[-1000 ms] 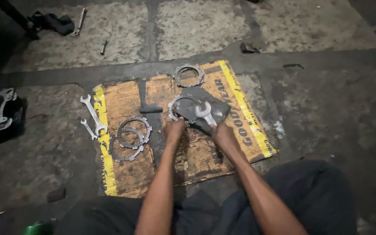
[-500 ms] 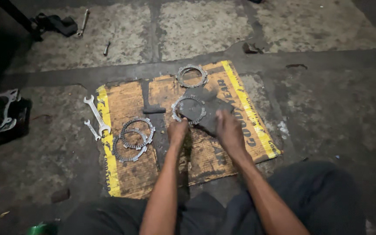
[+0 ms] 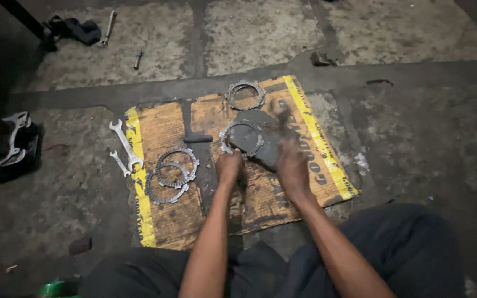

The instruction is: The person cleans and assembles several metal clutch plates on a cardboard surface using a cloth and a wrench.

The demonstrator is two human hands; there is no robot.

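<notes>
My left hand (image 3: 228, 165) pinches the near edge of a toothed metal ring (image 3: 242, 139) and holds it against a dark flat slab (image 3: 266, 144) on a brown and yellow cardboard mat (image 3: 161, 221). Just right of the ring, my right hand (image 3: 292, 164) is closed on a slim tool (image 3: 282, 115). The tool sticks up over the slab and is blurred by motion, so its kind is hard to tell. Both forearms reach out from my lap.
Another toothed ring (image 3: 245, 95) lies at the mat's far edge. Three overlapping rings (image 3: 171, 175) lie on the left. A dark T-shaped tool (image 3: 190, 135) lies beside them and two spanners (image 3: 125, 144) at the left edge. An engine part (image 3: 1, 144) sits far left.
A silver spanner showed in my right hand over the ring. My right hand has since shifted right and the tool now points away, blurred. My left hand stays at the ring.
</notes>
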